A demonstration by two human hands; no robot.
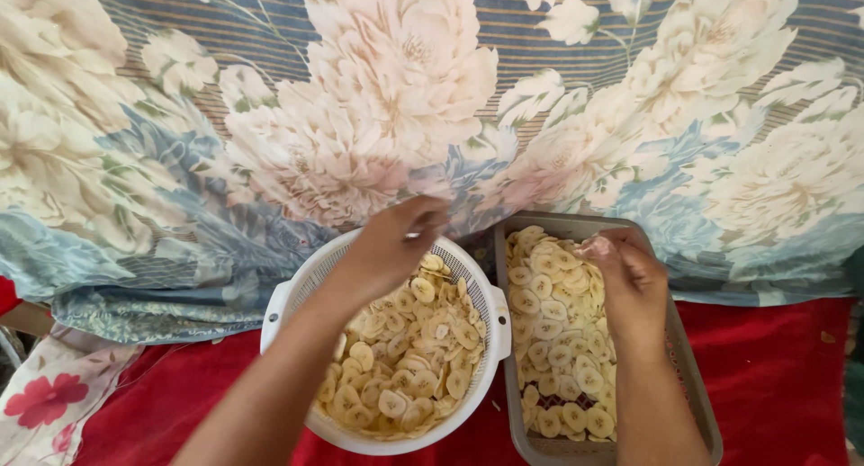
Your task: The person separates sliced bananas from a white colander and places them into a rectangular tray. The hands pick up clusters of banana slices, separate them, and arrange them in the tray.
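Head view. Your left hand [391, 246] hovers over the far rim of the white colander [292, 291], fingers pinched together on what looks like a slice or two, though the grip is partly hidden. Your right hand [630, 273] rests over the far end of the grey tray [697, 385], fingers curled and closed on a thin pale slice.

The banana slices [409, 358] are round, thin, pale yellow discs with darker centres, dry-looking and loosely heaped. They fill the colander at left nearly to the rim; a second batch lies spread through the tray just to its right. Judged from both loads, the work is well under way, with much left in the colander. Both vessels sit on a red cloth [774, 376], near a floral sheet [270, 115].
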